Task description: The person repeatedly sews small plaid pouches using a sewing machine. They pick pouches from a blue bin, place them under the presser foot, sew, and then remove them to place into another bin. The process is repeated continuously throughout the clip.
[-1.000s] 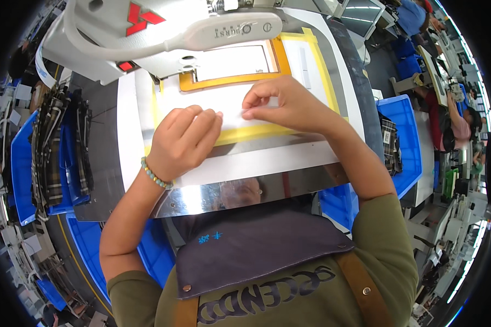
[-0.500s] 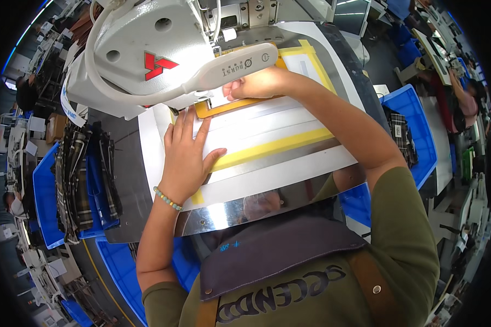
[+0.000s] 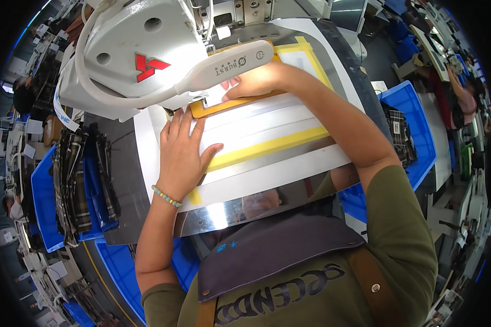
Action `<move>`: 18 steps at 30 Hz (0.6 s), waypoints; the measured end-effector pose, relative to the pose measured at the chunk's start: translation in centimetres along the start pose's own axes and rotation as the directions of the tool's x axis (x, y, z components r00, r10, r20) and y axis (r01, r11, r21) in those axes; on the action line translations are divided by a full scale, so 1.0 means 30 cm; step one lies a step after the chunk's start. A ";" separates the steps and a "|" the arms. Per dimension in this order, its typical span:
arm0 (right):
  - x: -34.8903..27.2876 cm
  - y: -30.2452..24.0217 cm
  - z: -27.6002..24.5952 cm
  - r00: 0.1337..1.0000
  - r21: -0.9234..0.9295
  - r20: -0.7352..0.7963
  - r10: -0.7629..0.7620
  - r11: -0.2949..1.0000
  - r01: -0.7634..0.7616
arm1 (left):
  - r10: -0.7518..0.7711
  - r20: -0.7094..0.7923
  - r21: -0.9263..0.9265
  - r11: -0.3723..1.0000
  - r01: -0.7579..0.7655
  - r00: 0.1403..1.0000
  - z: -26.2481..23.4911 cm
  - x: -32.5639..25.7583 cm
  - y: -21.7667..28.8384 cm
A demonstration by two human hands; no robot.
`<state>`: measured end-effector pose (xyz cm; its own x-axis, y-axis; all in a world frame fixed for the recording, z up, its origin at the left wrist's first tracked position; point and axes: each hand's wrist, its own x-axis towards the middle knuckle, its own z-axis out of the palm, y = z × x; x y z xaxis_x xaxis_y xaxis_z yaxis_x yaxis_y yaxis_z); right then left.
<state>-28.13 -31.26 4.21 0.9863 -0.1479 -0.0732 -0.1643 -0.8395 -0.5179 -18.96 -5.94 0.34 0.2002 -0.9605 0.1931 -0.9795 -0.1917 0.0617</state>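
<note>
My left hand lies flat on a clear-and-white template edged with yellow tape, its fingers spread and its fingertips by the corner of an orange-yellow frame. Beaded bracelet on that wrist. Over the frame, under the sewing machine head, my right hand is bent at the wrist with its fingers curled closed against the white area inside. Whatever those fingers pinch is too small or hidden to name. A white lamp bar covers part of that hand.
The large sewing machine head rises at the far left of the metal worktable. Blue bins with plaid garments stand on both sides; dark plaid pieces hang over the left one. People work in the background.
The whole view has shifted slightly, with the machine and table a little further left. Both hands keep nearly the same places on the template and frame.
</note>
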 end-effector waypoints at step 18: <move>-0.128 0.060 -0.056 0.988 -0.451 0.145 0.058 0.893 0.014 | -0.059 -0.081 0.074 0.995 0.065 0.995 0.023 0.005 0.004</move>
<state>-32.24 -33.09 4.98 0.9670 -0.1189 -0.2253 -0.1398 -0.9870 -0.0790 -19.06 -6.23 -0.30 0.2589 -0.9280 0.2678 -0.9634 -0.2682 0.0019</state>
